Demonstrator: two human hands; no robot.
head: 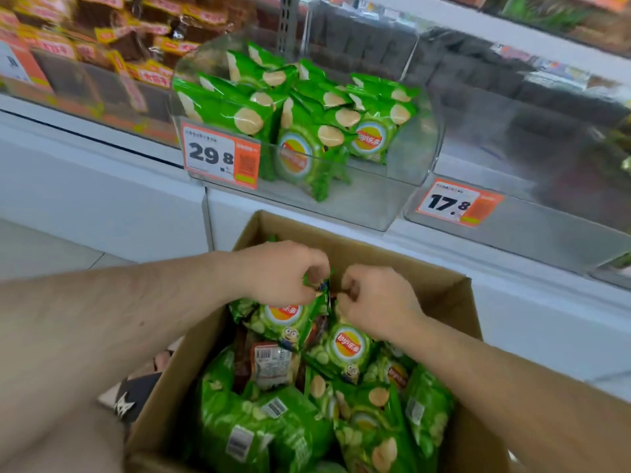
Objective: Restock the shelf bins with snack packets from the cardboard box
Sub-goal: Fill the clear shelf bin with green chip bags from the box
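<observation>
Bright, even store light is washing the scene; glare is streaking the clear bin fronts, motion blur is smearing the upper shelves, and wide-angle distortion is bending the edges.

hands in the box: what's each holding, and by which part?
Left hand pinches a green chip packet by its top edge. Right hand has curled fingers at the top edge of the neighbouring green packet; the contact itself is hidden.

Head view – looks forward-down, close over cardboard box, shelf bins beyond.
</observation>
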